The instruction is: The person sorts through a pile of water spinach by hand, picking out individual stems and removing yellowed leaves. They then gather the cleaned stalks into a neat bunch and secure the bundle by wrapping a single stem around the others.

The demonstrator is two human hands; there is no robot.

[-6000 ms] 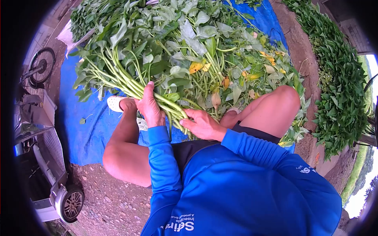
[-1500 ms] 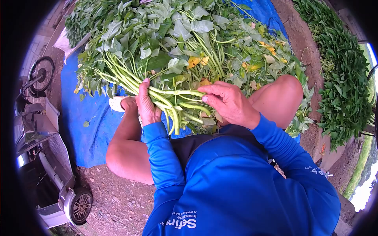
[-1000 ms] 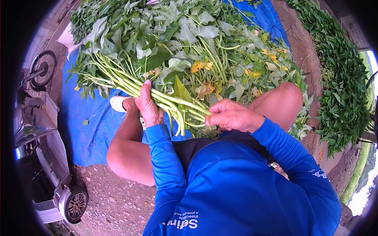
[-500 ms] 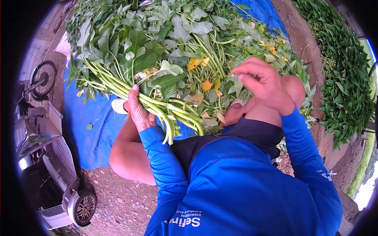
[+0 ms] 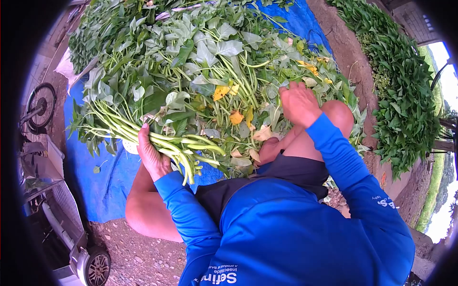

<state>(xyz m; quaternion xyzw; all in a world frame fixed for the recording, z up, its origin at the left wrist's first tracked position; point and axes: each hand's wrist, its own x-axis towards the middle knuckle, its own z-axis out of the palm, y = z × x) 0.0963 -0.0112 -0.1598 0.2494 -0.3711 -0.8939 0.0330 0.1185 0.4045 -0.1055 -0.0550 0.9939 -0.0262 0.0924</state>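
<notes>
A bunch of water spinach (image 5: 124, 125), with thick pale green stems and leafy tops, lies across my left hand (image 5: 151, 151). My fingers wrap around the stems, thumb on top, and the cut ends point toward my lap. On the right, my right hand (image 5: 299, 104) is at the edge of the heap of loose water spinach (image 5: 205, 52), just above my knee. Its fingers are curled in; whatever is between them is hidden. Yellowed leaves (image 5: 236, 117) lie among the heaped stems between my hands.
A blue tarp (image 5: 107, 176) lies under the heap. More leafy greens (image 5: 405, 105) are stacked along the right. At the left stand a bicycle wheel (image 5: 41, 107) and a silver wheeled vehicle (image 5: 83, 267). Gravel ground (image 5: 143, 252) shows below my leg.
My right hand has moved from raised, with fingers apart, down to the heap, and its fingers have curled in. My left hand still holds the bunch, now tilted flatter. The whole view has shifted slightly.
</notes>
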